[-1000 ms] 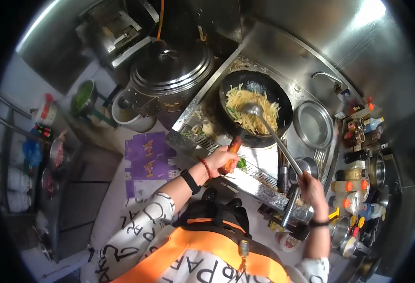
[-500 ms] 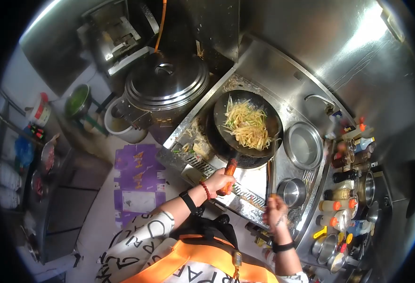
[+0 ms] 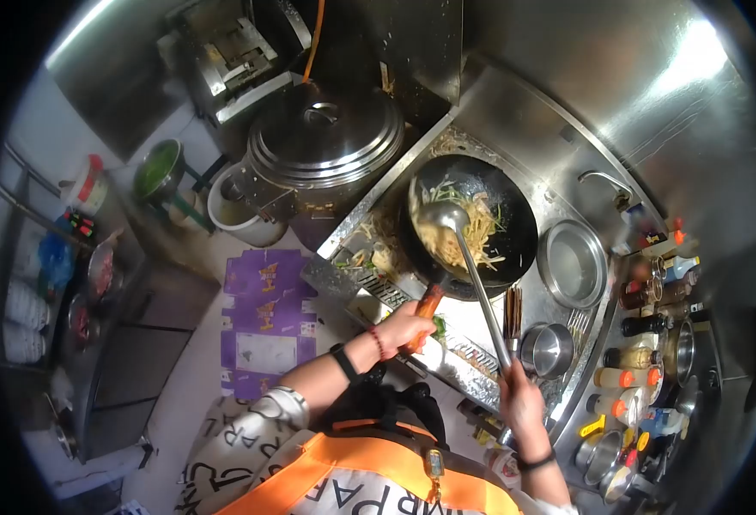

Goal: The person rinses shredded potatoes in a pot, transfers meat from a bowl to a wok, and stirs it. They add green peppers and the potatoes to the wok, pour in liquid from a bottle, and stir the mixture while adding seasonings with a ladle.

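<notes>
My left hand [image 3: 406, 330] is wrapped round the reddish-brown wooden handle [image 3: 429, 302] of a dark wok [image 3: 522, 225] on the stove. Pale shredded strips with some green pieces [image 3: 481, 230] lie in the wok. In my right hand [image 3: 522, 399] is the long handle of a metal ladle [image 3: 443, 215]. The ladle's bowl is inside the wok, over the left part of the food and touching it. What lies under the bowl is hidden.
Right of the wok sit a wide metal basin [image 3: 574, 263] and a small metal pot [image 3: 547, 350], beneath a faucet [image 3: 605, 180]. Seasoning bottles [image 3: 618, 378] line the far right. A large lidded pot [image 3: 326, 137] stands at the left. Flattened purple cardboard [image 3: 266, 309] covers some floor.
The ladle's bowl is now plainly over the food in the wok, its handle reaching to my right hand. The strips have shifted within the wok. My left hand keeps its hold.
</notes>
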Demonstrator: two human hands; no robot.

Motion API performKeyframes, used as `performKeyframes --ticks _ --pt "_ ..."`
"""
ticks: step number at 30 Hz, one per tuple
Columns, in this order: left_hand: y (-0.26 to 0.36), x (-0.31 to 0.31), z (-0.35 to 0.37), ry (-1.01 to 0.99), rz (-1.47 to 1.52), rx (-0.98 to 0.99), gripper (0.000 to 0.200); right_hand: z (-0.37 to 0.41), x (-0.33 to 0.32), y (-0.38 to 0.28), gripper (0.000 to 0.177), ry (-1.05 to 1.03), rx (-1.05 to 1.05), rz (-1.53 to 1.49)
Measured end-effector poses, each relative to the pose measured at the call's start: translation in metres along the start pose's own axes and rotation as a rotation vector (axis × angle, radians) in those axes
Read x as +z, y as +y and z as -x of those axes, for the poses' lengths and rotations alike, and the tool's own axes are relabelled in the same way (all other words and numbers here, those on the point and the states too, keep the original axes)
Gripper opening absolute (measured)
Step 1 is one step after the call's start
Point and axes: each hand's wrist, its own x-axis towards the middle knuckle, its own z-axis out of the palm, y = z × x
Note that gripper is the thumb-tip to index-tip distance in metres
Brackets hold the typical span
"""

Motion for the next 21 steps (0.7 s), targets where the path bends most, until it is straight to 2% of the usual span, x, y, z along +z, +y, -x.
performKeyframes --ticks 1,2,3,5,6,7,9,11,12,13,14,15,17,20,21 --pt "0.008 0.002 0.025 0.012 0.024 -0.018 0.023 0.026 -0.016 0.011 0.036 0.014 0.068 0.108" --pt "-0.001 -0.01 0.037 -0.05 0.066 -0.034 0.029 0.053 -0.022 0.046 0.037 0.014 0.136 0.057" --pt "0.005 -0.01 0.052 -0.011 -0.002 -0.085 0.028 0.071 -0.025 0.086 0.037 0.018 0.202 0.001" --pt "0.007 -0.014 0.052 -0.057 0.02 -0.078 0.023 0.084 -0.021 0.157 0.032 0.064 0.186 -0.083" --pt "0.019 -0.001 0.046 0.0 0.085 -0.084 0.016 0.067 -0.039 0.143 0.03 -0.01 0.187 -0.108" --pt "0.016 -0.004 0.028 -0.088 -0.011 0.002 0.012 0.032 -0.055 0.115 0.029 -0.055 0.141 -0.055" --pt "0.01 -0.002 -0.001 -0.065 -0.007 0.031 0.011 -0.017 -0.054 0.091 0.027 -0.063 0.125 0.067" --pt "-0.004 0.001 0.017 -0.061 0.029 0.044 0.012 -0.035 -0.04 0.084 0.028 0.122 -0.003 0.149" --pt "-0.01 -0.006 0.033 -0.049 0.074 -0.022 0.013 -0.028 -0.042 0.072 0.028 0.163 0.016 0.115" --pt "-0.026 -0.027 0.04 -0.13 0.016 -0.047 0.029 -0.024 -0.05 0.061 0.028 0.197 0.024 0.089" --pt "-0.028 -0.034 0.054 -0.126 -0.062 -0.06 0.03 -0.011 -0.051 0.061 0.028 0.219 0.088 -0.167" --pt "-0.024 -0.028 0.064 -0.073 0.004 -0.091 0.028 0.004 -0.05 0.069 0.026 0.167 0.142 -0.274" --pt "0.004 0.002 0.064 -0.029 -0.01 -0.073 0.013 0.029 -0.039 0.067 0.023 0.039 0.42 -0.891" --pt "0.023 0.012 0.017 -0.08 0.007 -0.004 0.013 0.032 -0.015 0.023 0.024 0.011 0.55 -1.169" --pt "0.022 0.008 0.002 -0.065 -0.156 0.019 0.012 0.03 -0.008 0.016 0.028 -0.05 0.565 -1.339"
